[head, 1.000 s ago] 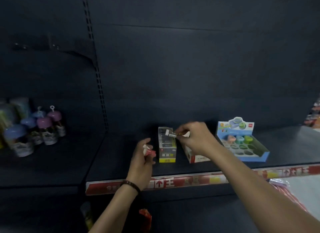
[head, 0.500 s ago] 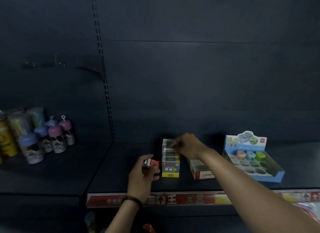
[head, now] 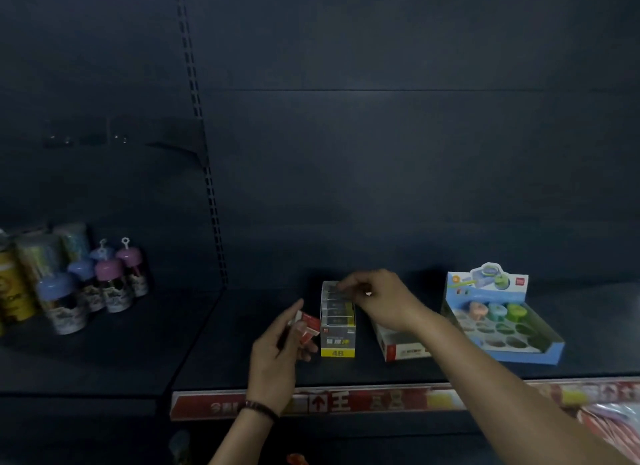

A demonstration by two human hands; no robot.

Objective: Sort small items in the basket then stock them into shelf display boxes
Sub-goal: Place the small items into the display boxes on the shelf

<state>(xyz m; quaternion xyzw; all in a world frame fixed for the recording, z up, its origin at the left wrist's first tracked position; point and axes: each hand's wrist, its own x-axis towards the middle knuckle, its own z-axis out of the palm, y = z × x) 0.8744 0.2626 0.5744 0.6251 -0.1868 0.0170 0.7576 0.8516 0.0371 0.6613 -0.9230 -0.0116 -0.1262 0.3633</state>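
Note:
A narrow display box with a yellow front [head: 338, 340] stands on the dark shelf [head: 214, 357], a row of dark erasers inside it. My right hand [head: 381, 302] reaches over its far end, fingertips curled down on the rearmost eraser [head: 334, 286]. My left hand [head: 277, 353] hovers just left of the box and pinches a small red and white eraser [head: 307, 326]. A red and white display box [head: 403, 348] lies partly hidden under my right wrist. Further right is a blue display box [head: 502, 322] with several round coloured items in its tray.
Several small bottles with blue and pink caps [head: 93, 284] and taller tubes [head: 20, 277] stand on the shelf's left section. A red price strip [head: 346, 400] runs along the shelf's front edge. Pink and white packaging [head: 609, 423] shows at the lower right.
My right hand moved left from above the red and white box to the far end of the yellow-front box, lowering a small eraser into it. My left hand kept holding its red eraser.

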